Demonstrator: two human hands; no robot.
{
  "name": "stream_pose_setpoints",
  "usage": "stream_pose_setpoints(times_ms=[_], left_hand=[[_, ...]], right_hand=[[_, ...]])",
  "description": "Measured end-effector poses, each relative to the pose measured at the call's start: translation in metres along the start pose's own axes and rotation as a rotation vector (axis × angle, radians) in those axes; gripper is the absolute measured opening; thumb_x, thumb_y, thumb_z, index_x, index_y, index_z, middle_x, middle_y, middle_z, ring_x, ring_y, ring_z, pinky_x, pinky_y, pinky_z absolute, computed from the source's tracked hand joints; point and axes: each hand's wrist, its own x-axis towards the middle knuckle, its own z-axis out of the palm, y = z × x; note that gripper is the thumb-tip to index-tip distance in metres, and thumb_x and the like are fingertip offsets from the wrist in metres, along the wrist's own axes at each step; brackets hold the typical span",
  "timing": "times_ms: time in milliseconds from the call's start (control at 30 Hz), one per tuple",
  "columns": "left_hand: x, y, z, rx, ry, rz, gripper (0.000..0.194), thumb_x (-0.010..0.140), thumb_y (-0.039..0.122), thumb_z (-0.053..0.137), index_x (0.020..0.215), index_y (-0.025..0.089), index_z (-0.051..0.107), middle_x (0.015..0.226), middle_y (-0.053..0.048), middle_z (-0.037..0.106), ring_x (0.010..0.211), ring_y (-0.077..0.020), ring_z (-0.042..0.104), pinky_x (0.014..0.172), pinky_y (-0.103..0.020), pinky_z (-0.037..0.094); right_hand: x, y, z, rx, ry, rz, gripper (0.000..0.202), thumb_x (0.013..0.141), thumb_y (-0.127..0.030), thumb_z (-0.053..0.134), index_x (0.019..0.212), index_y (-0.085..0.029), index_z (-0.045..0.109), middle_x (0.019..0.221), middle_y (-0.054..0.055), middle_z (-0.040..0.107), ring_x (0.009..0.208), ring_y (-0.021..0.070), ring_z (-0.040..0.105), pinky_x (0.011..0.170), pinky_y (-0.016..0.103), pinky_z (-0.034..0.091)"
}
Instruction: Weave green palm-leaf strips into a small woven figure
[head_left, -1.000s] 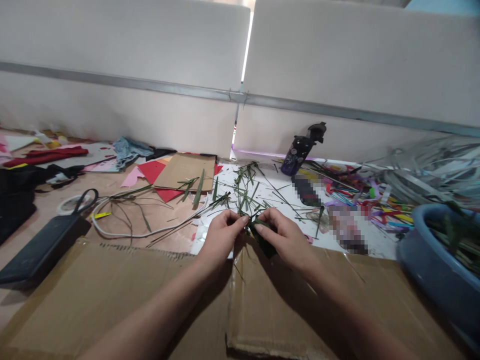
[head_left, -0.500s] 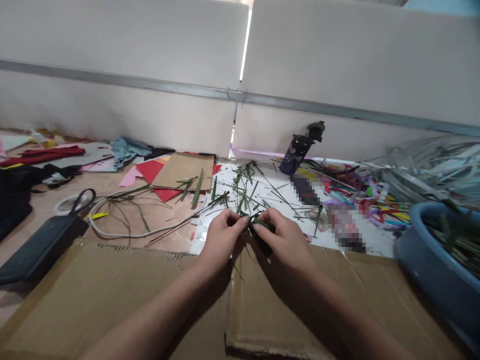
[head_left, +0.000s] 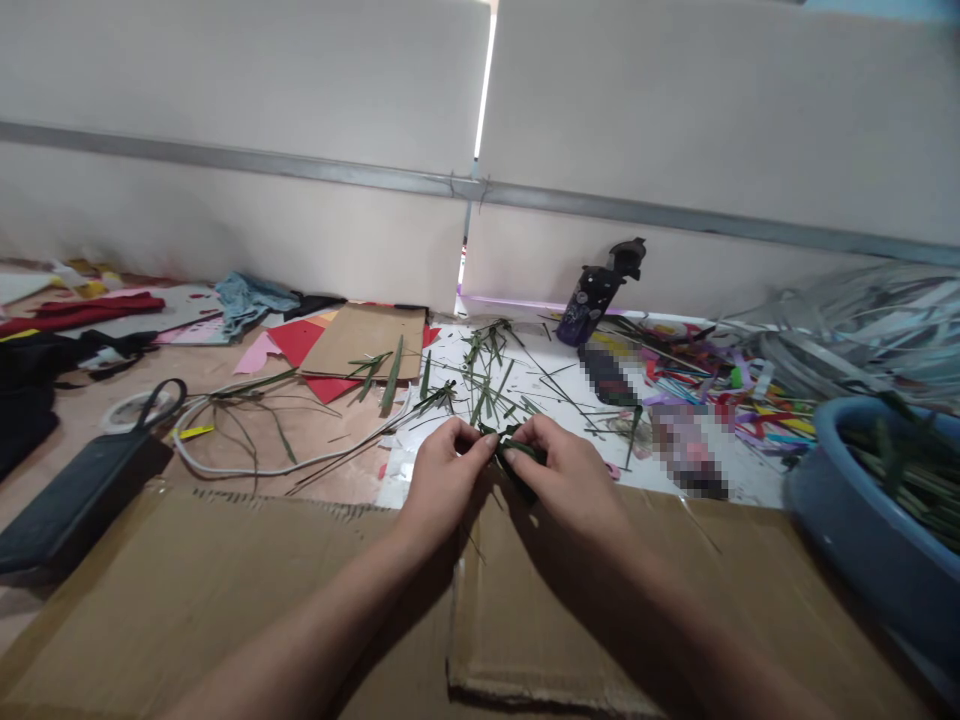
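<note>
Between my two hands is a dark green leaf strip, long and narrow like a blade of grass, partly folded. My left hand pinches one part of it between thumb and forefinger. Close by on the right, my right hand grips the leaf the same way, with the dark part hanging below its fingers. The fingers hide how the leaf is folded. Thin stems dangle under the hands, over the cardboard. Just beyond lie loose green leaf pieces on a white sheet.
At right stands a blue tub holding green leaves. A dark bottle with its lid up is behind, near colourful strips and clear coiled bands. On the left are a black power bank, a white cable and brown card.
The camera view has shifted very slightly. Both hands keep their pinch on the leaf strip in nearly the same place.
</note>
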Motion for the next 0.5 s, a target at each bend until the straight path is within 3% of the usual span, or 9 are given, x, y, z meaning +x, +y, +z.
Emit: stream_pose_setpoints(times_ms=[300,500], left_hand=[[-0.0020,0.0042,0.0000,0.023,-0.009,-0.004,0.025,0.082,0.036,0.076,0.068,0.023,0.061,0.069,-0.002,0.060,0.070,-0.0189,0.053,0.064,-0.029,0.041],[-0.0068,0.0070,0.0025,-0.116,-0.004,-0.129,0.027,0.080,0.040,0.079,0.072,0.022,0.060,0.070,-0.001,0.059,0.069,-0.0172,0.054,0.060,-0.026,0.040]], right_hand=[[-0.0028,0.0016,0.0028,-0.037,0.049,-0.060,0.010,0.088,-0.028,0.060,0.081,-0.023,0.065,0.078,0.005,0.074,0.069,0.0225,0.060,0.063,0.032,0.033],[-0.0028,0.0024,0.0017,-0.027,0.046,-0.059,0.012,0.090,-0.028,0.062,0.086,-0.023,0.072,0.083,0.005,0.077,0.071,0.0227,0.064,0.066,0.032,0.037]])
